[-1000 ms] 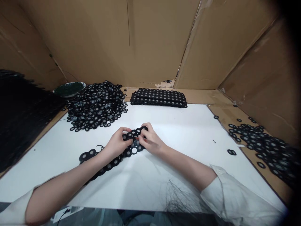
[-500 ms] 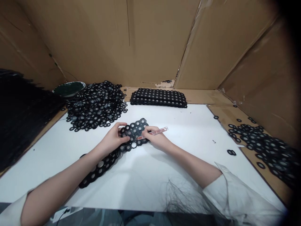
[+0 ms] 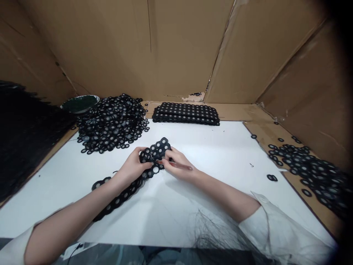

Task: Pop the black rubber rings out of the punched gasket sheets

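Note:
A black sheet of joined rings with pale centres (image 3: 159, 147) is pinched at its left edge by my left hand (image 3: 134, 163), thumb on top and fingers beneath. Its far end tilts up off the white tabletop, and the near part trails under my left forearm. My right hand (image 3: 176, 162) is closed on a slim reddish pen-like tool (image 3: 183, 166). The tool's tip meets the sheet near my left thumb, beside a larger white opening (image 3: 156, 169). My right fingers also touch the sheet's right edge; the exact tip is hard to make out.
Loose black rings form a heap (image 3: 110, 125) at the back left, beside a bowl (image 3: 79, 104) with dark green contents. A stack of ring sheets (image 3: 186, 113) lies at the back. More rings (image 3: 317, 169) lie on cardboard at right. Cardboard walls (image 3: 176, 55) surround the tabletop (image 3: 220, 147).
The tool has swung from pointing up and right to lying lower along my right palm. My right hand has shifted slightly left and turned; the sheet is bent a little more.

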